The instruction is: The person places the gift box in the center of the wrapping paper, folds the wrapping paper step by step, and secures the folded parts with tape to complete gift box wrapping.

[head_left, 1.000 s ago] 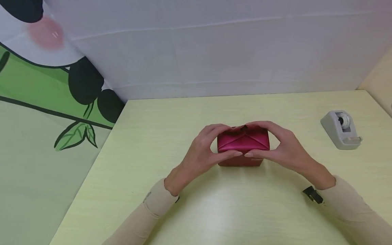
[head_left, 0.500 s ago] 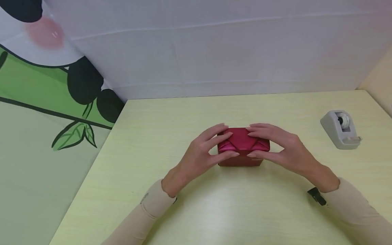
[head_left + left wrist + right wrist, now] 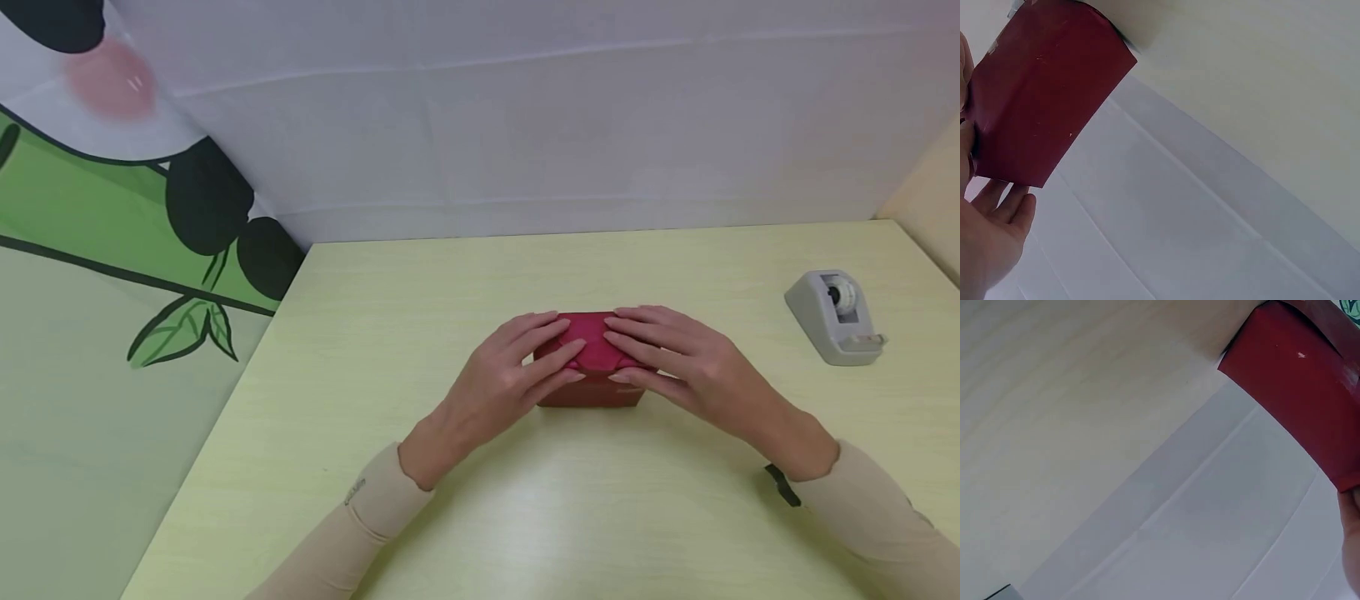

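A small red paper box (image 3: 596, 393) with folded top flaps (image 3: 587, 335) stands upright on the table. From the left, my left hand (image 3: 501, 377) lays its fairly straight fingers over the flaps, the thumb along the near top edge. My right hand (image 3: 701, 371) presses on the top from the other side in much the same way. Between the two sets of fingertips shows a strip of the folded top. In the left wrist view, fingertips of the left hand (image 3: 1004, 228) reach the far top edge of the box (image 3: 1047, 94). Part of the right hand (image 3: 1352, 531) shows in the right wrist view.
A grey tape dispenser (image 3: 832, 321) with a roll of clear tape stands at the right of the pale wooden table (image 3: 525, 517). White cloth (image 3: 525, 142) hangs behind the table's back edge. A green cartoon print (image 3: 97, 200) lies beyond the left edge.
The raised flap at the box's top has folded down toward the near side. Both hands went from holding its edges to lying flatter over the top, with more fingers on it.
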{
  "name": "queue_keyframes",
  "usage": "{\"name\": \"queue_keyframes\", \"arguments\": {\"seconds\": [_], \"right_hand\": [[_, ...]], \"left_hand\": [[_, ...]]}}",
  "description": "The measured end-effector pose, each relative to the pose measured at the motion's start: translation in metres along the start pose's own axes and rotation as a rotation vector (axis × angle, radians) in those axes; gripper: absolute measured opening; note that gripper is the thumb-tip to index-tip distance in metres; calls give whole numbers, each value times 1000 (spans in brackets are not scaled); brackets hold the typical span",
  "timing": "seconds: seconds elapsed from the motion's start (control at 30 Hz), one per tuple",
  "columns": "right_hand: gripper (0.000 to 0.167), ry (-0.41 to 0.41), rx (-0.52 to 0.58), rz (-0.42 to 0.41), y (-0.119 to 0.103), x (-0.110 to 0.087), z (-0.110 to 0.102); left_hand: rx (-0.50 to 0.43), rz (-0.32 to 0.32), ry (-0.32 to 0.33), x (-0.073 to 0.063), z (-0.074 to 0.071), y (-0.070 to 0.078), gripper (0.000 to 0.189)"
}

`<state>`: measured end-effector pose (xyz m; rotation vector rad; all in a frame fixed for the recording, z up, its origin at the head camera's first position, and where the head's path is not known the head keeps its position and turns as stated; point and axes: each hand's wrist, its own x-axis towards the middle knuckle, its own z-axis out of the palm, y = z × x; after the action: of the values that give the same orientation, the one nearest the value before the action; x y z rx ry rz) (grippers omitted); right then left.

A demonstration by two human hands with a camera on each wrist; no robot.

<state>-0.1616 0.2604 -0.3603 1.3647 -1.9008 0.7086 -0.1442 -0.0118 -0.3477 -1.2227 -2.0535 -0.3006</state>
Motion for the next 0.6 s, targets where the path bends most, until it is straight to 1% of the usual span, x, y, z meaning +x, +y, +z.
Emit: {"name": "queue_keyframes", "arguments": {"seconds": [0.13, 0.27, 0.43, 0.6], "right_hand": [[47, -24, -67, -34, -2, 1, 0], [47, -35, -105, -39, -3, 0, 0], [49, -14, -66, 12, -4, 0, 0], [51, 5, 18, 58, -5, 0, -2]], "left_hand": [[57, 11, -36, -1, -2, 1, 43], [94, 27, -82, -5, -3, 2, 45], [126, 37, -101, -5, -4, 3, 43], [122, 32, -66, -4, -3, 3, 42]]}}
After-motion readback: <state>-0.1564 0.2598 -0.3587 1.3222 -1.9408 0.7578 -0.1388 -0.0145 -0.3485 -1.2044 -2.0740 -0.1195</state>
